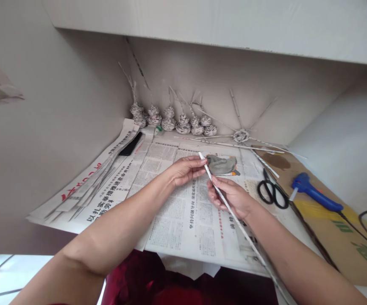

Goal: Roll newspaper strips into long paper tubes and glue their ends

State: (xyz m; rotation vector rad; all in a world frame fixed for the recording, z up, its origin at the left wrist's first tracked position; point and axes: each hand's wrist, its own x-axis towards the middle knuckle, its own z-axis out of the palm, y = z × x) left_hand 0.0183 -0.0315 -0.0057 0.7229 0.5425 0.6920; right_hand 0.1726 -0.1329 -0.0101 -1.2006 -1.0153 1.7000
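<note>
Head view: your left hand point(186, 170) pinches one stick point(234, 217) at far end, your right hand point(237, 197) grips it nearer, over newspaper point(173, 212). Six gourds point(168, 123) far; one scissors point(268, 182), one glue gun point(317, 195) right.

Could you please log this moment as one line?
left hand: holding paper stick near its far end | right hand: holding same stick, nearer body | nearby: scissors, blue glue gun

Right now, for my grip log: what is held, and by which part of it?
A rolled paper tube: left fingers near its upper tip, right fingers just below.
</note>
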